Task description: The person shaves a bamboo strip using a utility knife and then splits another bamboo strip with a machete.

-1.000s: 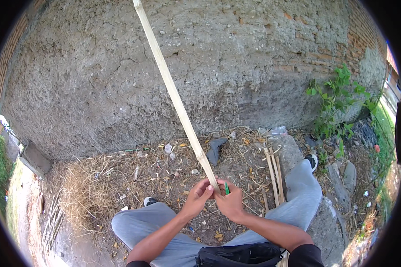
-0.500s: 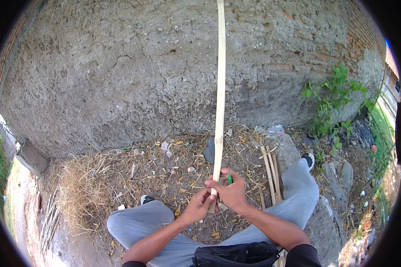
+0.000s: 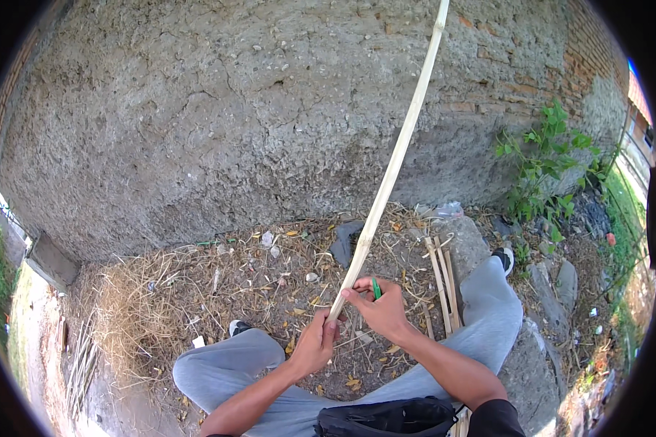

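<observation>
A long pale bamboo strip (image 3: 395,162) slants up and to the right from my hands, in front of the wall. My left hand (image 3: 316,342) is wrapped round its near end. Just above, my right hand (image 3: 379,309) is closed, thumb and fingertips at the strip. In that same hand sits a green-handled tool (image 3: 376,288), probably a knife; its blade is hidden from view.
A rough, crumbling wall (image 3: 255,116) rises ahead. More bamboo strips (image 3: 443,280) lie by my right knee, and straw-like shavings (image 3: 135,309) pile up at the left. A leafy plant (image 3: 550,164) grows at the right. A black bag (image 3: 386,419) rests at my lap.
The bamboo strip has swung from nearly upright to a slant, its far end now further right. My left hand has shifted slightly left and its grip has changed.
</observation>
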### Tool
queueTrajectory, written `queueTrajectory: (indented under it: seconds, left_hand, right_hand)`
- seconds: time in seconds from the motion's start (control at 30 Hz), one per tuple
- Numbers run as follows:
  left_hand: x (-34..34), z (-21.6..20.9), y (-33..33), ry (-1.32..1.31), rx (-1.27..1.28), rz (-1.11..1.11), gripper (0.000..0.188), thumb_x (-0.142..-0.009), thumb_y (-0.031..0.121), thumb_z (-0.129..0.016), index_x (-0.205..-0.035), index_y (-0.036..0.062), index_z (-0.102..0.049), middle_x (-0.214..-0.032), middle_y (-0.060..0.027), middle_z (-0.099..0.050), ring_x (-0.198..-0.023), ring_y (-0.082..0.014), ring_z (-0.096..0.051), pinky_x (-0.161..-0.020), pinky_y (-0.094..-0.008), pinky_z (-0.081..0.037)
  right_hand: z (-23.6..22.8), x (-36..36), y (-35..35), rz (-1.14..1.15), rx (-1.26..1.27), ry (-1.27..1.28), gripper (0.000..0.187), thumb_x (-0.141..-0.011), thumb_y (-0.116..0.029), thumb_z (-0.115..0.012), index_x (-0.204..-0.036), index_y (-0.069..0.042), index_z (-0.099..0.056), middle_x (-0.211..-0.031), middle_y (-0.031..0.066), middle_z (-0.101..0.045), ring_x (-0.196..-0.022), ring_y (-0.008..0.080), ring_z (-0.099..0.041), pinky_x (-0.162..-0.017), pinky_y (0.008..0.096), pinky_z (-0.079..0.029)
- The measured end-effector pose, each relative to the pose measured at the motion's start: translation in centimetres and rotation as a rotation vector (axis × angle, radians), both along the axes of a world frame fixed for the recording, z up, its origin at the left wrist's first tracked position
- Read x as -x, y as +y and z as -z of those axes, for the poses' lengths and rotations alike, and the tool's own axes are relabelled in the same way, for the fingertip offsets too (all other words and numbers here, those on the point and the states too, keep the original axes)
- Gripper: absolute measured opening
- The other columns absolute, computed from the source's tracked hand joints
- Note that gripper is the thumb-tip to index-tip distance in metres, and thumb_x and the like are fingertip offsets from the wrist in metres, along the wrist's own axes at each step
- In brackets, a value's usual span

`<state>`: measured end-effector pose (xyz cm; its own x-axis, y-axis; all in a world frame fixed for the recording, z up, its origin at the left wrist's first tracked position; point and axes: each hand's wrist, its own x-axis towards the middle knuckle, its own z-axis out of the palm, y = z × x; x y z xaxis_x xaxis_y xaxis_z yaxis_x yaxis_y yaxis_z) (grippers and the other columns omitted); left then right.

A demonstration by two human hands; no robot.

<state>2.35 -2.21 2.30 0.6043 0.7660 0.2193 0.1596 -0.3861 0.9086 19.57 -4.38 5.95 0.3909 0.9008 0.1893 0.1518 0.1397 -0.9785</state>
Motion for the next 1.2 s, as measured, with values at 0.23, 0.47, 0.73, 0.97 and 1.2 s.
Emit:
queueTrajectory:
  seconds: [0.23,0.47,0.73,0.97,1.2]
  left_hand:
    - [0.9,0.1,-0.1,-0.044,0.359,-0.062,0.034,-0.106,0.03,-0.036,-0.114,0.0002,-0.05,-0.07,-0.0029,-0.049,-0.059,-0.0084,-0.044,-0.054,-0.0258,-0.04]
    - [0.2,-1.1,-2.0,-0.163,0.634,-0.025,0.037,-0.106,0.038,-0.034,-0.1,0.0038,-0.047,-0.066,0.0019,-0.039,-0.053,-0.0057,-0.037,-0.046,-0.0226,-0.032]
    - [-0.2,-2.5,-2.5,-0.183,0.885,0.05,0.039,-0.105,0.042,-0.033,-0.097,0.005,-0.045,-0.062,0.0024,-0.033,-0.049,-0.006,-0.032,-0.042,-0.0229,-0.03]
    - [-1.1,-0.5,-4.1,0.056,0.287,-0.165,0.043,-0.106,0.035,-0.032,-0.088,0.0011,-0.052,-0.057,-0.0052,-0.042,-0.049,-0.0143,-0.045,-0.046,-0.0349,-0.036]
    - [-1.9,-1.6,-4.7,0.155,0.203,-0.176,0.048,-0.106,0.037,-0.029,-0.088,-0.0009,-0.052,-0.061,-0.0039,-0.046,-0.054,-0.0126,-0.043,-0.051,-0.0312,-0.038]
  right_hand:
    - [-0.4,0.3,-0.6,0.049,-0.046,-0.145,0.023,-0.08,-0.024,-0.08,-0.086,-0.003,-0.072,-0.059,-0.0047,-0.057,-0.051,0.0,-0.035,-0.045,0.0225,-0.026]
    - [0.3,-2.1,0.4,-0.069,0.022,-0.651,0.02,-0.071,-0.023,-0.072,-0.073,-0.004,-0.067,-0.057,0.011,-0.059,-0.048,0.0228,-0.056,-0.048,0.0363,-0.044]
    - [0.6,-2.0,-0.7,0.08,0.061,-1.051,0.011,-0.067,-0.015,-0.066,-0.065,-0.005,-0.062,-0.059,0.0162,-0.062,-0.055,0.0365,-0.063,-0.051,0.0457,-0.05]
    - [0.2,-1.7,-1.3,0.189,0.085,-1.185,0.01,-0.072,-0.016,-0.062,-0.065,-0.008,-0.061,-0.06,0.0137,-0.064,-0.053,0.0318,-0.066,-0.046,0.0422,-0.051]
    - [1.1,-2.6,-1.2,0.254,0.029,-1.215,0.009,-0.07,-0.013,-0.063,-0.066,-0.007,-0.058,-0.061,0.0108,-0.062,-0.052,0.0318,-0.064,-0.047,0.0426,-0.048]
